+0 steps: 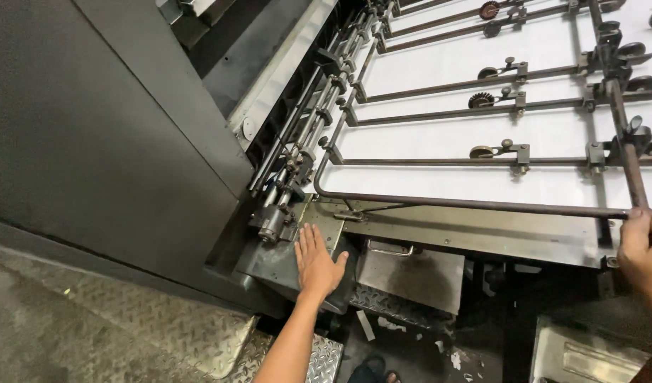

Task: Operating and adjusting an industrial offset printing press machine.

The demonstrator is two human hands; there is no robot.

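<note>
We stand at a large machine whose dark grey side panel (113, 135) fills the left of the view, plain and unmarked as far as we can tell. To its right lies the white feed board (439, 142), a broad pale sheet surface running away from us toward the upper right, crossed by thin metal bars (446, 113) that carry small wheels (480, 100). Along the board's near edge runs a brass-coloured plate (482, 234), and below it hangs a dull grey metal box with a handle (411, 273). Open room lies low in the view: a chequer-plate step (212, 340) at the lower left and a dark floor gap (425, 347) strewn with paper scraps beneath the box. A long rusty-brown rod (475, 204) follows the near edge, its long axis going left to right, bending upward at the left end and meeting a second rod that rises toward the top right. Our right hand (643, 248) is closed around that rod at its right end, by the frame's edge. Our left hand (317, 264) lies flat, fingers spread wide and pointing up-left, on a dark grey housing (276, 266) just beside a small silver cylinder (271, 225) at the machine's corner.
</note>
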